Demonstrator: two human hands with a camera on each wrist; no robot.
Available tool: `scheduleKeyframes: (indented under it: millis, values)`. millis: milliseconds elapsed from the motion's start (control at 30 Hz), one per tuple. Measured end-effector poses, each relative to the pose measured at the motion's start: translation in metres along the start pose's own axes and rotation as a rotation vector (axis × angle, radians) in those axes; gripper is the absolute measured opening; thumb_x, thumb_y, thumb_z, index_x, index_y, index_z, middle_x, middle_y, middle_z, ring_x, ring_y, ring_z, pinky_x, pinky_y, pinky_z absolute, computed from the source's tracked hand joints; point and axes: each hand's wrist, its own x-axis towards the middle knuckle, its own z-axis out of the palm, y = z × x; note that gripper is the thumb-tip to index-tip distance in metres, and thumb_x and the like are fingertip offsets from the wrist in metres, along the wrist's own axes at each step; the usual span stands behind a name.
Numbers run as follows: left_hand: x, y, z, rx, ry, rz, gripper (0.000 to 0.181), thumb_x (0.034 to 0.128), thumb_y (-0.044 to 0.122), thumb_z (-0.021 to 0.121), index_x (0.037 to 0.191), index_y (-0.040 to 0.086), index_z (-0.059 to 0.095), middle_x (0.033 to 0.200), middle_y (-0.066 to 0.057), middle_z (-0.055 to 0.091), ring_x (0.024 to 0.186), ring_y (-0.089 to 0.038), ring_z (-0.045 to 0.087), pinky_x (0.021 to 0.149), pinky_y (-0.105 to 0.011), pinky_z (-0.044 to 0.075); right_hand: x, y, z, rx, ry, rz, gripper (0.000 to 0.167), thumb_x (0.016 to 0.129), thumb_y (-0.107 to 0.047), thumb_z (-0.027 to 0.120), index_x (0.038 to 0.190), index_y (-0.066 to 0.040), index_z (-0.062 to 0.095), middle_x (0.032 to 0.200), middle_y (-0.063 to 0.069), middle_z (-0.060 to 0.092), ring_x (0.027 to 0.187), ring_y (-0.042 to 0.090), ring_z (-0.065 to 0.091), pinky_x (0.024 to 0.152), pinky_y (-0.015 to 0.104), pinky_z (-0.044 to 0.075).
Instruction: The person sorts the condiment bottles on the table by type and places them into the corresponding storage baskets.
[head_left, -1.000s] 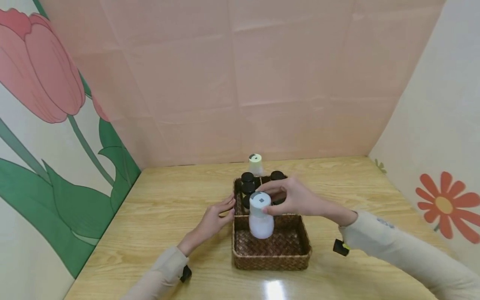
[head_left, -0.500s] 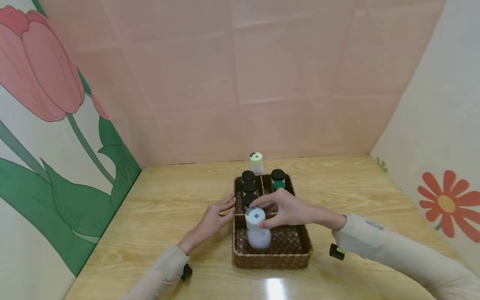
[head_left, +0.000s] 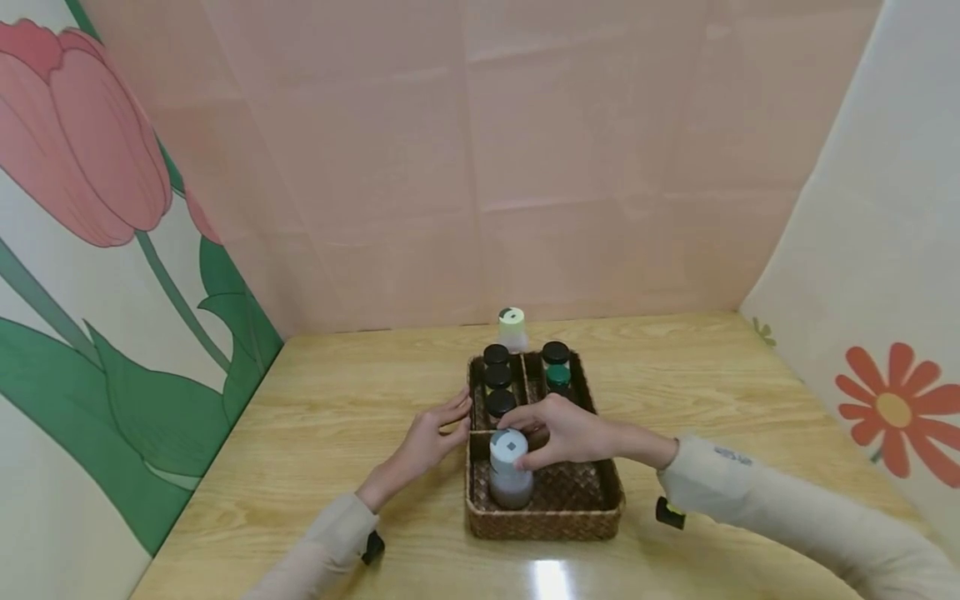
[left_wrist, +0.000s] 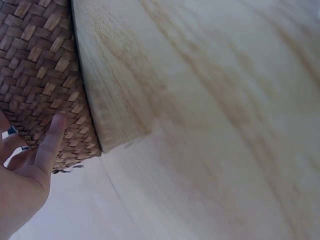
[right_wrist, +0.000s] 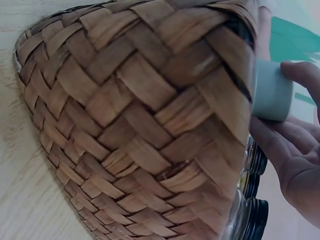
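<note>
A brown woven basket [head_left: 543,523] with three compartments stands on the table. My right hand [head_left: 573,431] pinches the pale cap of a translucent bottle [head_left: 512,483], which is upright in the left part of the front compartment. In the right wrist view the bottle's cap [right_wrist: 272,91] shows above the basket wall between thumb and fingers; the wall hides its body. My left hand [head_left: 423,442] rests with extended fingers against the basket's left side. In the left wrist view its fingertip [left_wrist: 58,120] touches the weave.
Black-lidded jars [head_left: 498,375] stand in the back left compartment. The back right one holds a black-lidded jar [head_left: 556,352] and a green-lidded jar [head_left: 558,375]. Behind the basket stands another bottle with a pale yellow-green cap [head_left: 512,325]. A pink backdrop [head_left: 480,167] rises behind the table.
My right hand has lowered the bottle into the front compartment, moving it toward me and slightly left. The left hand stays at the basket's side.
</note>
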Motion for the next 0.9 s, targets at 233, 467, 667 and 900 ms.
scheduleKeyframes:
  millis: [233, 467, 667, 900]
  values:
    - [-0.0007, 0.0006, 0.0001, -0.015, 0.01, -0.004, 0.038, 0.0996, 0.01, 0.06, 0.133, -0.009, 0.055, 0.146, -0.018, 0.045, 0.127, -0.032, 0.051, 0.098, -0.04, 0.049, 0.0009, 0.0005, 0.0017, 0.002, 0.01, 0.006, 0.047, 0.09, -0.024, 0.075, 0.128, -0.001, 0.061, 0.118, 0.008, 0.069, 0.103, 0.018, 0.068, 0.078, 0.032, 0.06]
    - [-0.0009, 0.0008, -0.0003, -0.018, 0.001, -0.018, 0.039, 0.0996, 0.01, 0.06, 0.133, -0.008, 0.055, 0.147, -0.016, 0.045, 0.128, -0.031, 0.05, 0.097, -0.039, 0.05, -0.0002, 0.0017, 0.0025, -0.011, 0.01, 0.003, 0.047, 0.091, -0.024, 0.075, 0.129, -0.001, 0.06, 0.118, 0.007, 0.069, 0.103, 0.018, 0.068, 0.078, 0.032, 0.06]
    - [-0.001, -0.0002, 0.0006, -0.017, -0.001, -0.019, 0.039, 0.0994, 0.01, 0.06, 0.133, -0.008, 0.055, 0.147, -0.017, 0.044, 0.128, -0.032, 0.05, 0.095, -0.039, 0.052, -0.0011, 0.0018, 0.0027, -0.034, 0.005, -0.008, 0.047, 0.092, -0.024, 0.074, 0.13, 0.0, 0.059, 0.116, 0.006, 0.069, 0.102, 0.017, 0.068, 0.077, 0.03, 0.06]
    - [-0.0015, 0.0002, 0.0009, -0.011, 0.003, -0.014, 0.039, 0.0991, 0.009, 0.06, 0.133, -0.009, 0.055, 0.146, -0.018, 0.045, 0.127, -0.032, 0.05, 0.097, -0.04, 0.05, -0.0019, -0.0006, 0.0035, -0.05, -0.012, 0.008, 0.051, 0.093, -0.025, 0.073, 0.132, 0.003, 0.057, 0.118, 0.007, 0.068, 0.105, 0.017, 0.066, 0.081, 0.029, 0.059]
